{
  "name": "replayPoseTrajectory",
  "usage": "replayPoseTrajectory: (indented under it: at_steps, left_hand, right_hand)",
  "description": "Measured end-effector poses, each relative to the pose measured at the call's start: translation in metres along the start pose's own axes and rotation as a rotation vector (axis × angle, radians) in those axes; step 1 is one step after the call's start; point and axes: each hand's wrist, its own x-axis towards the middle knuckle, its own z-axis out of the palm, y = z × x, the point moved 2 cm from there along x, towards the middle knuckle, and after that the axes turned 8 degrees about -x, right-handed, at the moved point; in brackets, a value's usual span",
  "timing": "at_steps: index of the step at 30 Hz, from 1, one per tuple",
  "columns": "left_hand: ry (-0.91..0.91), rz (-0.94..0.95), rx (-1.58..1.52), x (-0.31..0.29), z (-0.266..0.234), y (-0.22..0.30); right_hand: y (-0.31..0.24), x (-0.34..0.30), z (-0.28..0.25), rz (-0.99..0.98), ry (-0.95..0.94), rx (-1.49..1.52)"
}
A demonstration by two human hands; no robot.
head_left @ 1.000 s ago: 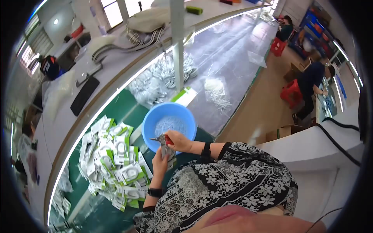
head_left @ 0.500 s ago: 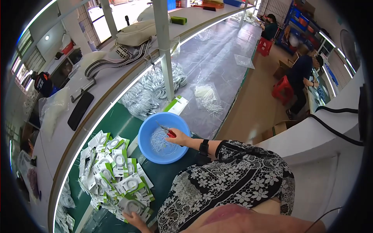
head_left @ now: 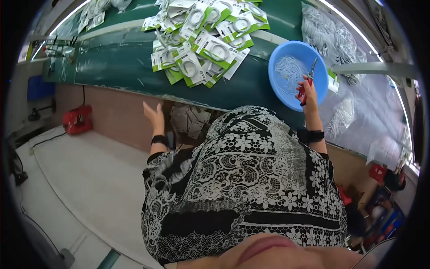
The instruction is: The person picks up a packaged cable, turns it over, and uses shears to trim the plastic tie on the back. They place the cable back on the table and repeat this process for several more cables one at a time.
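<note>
My right hand [head_left: 308, 88] holds a pair of red-handled pliers [head_left: 306, 80] at the near rim of a blue plastic bowl [head_left: 286, 89] holding thin white ties. The pliers' tips point into the bowl. My left hand [head_left: 154, 115] hangs open below the table's front edge, holding nothing, with a black band on its wrist. A heap of green-and-white packaged cables [head_left: 201, 40] lies on the green table [head_left: 116, 67], beyond my left hand.
Clear bags of white cables [head_left: 340, 40] lie to the right of the bowl. A box of papers [head_left: 190, 121] sits under the table edge. A red tool [head_left: 77, 120] rests at the left by the wall. More packages [head_left: 92, 15] lie at the far left.
The view has swung round to look down my body. My left hand has left the package heap and dropped below the table edge. My right hand keeps the pliers at the bowl.
</note>
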Motion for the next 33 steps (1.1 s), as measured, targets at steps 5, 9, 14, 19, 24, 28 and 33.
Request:
replayPoseTrajectory:
  at_steps: [5, 9, 14, 19, 24, 28, 33]
  left_hand:
    - [-0.055, 0.584, -0.019, 0.039, 0.05, 0.124]
    - [-0.255, 0.953, 0.102, 0.052, 0.119, 0.203]
    - [-0.491, 1.255, 0.675, 0.082, 0.17, 0.259]
    - [-0.842, 1.407, 0.876, 0.102, 0.188, 0.281]
    - [-1.258, 0.946, 0.253, 0.072, 0.171, 0.354]
    - [-1.776, 0.04, -0.923, 0.002, 0.168, 0.389]
    - [-1.918, -0.293, -1.428, -0.066, 0.168, 0.401]
  right_hand:
    - [0.019, -0.009, 0.002, 0.069, -0.143, 0.225]
    - [0.028, -0.019, 0.005, 0.171, -0.236, 0.386]
    - [0.034, -0.035, 0.002, 0.212, -0.238, 0.422]
    - [0.038, -0.051, -0.006, 0.204, -0.165, 0.381]
    - [0.042, -0.064, -0.012, 0.075, -0.025, 0.157]
    - [0.0, -0.074, 0.004, -0.199, 0.032, -0.424]
    - [-0.033, -0.082, 0.017, -0.433, 0.168, -0.73]
